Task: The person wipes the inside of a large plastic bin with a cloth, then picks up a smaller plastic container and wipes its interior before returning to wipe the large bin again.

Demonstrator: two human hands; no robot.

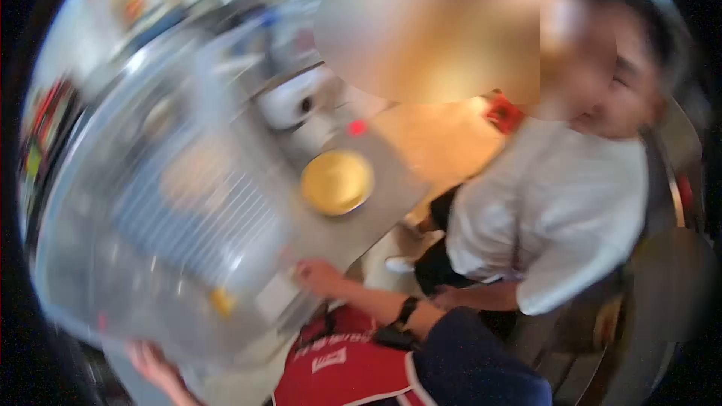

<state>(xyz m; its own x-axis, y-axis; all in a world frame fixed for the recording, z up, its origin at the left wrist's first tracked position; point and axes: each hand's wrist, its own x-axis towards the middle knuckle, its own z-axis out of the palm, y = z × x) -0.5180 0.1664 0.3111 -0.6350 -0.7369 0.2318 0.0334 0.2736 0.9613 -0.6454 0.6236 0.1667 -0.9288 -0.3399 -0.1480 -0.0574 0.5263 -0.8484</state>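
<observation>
The view is smeared by motion. My left hand (153,365) is at the near edge of a clear-walled case (83,256), low on the left; its fingers look stretched out, with nothing visible in them. My right hand (319,278) reaches over the near edge of a grey counter, close to a pale square patch (278,295). Its fingers are too blurred to read. Beyond it, a round dish with yellow contents (337,183) sits on the grey counter (391,195). Inside the case, a pale round item (197,173) rests on a wire rack (241,233).
A person in a white shirt (556,195) stands close on the right. A white roll-like object (293,101) and a small red item (357,128) are at the back of the counter. A small yellow object (222,301) shows by the case's near side.
</observation>
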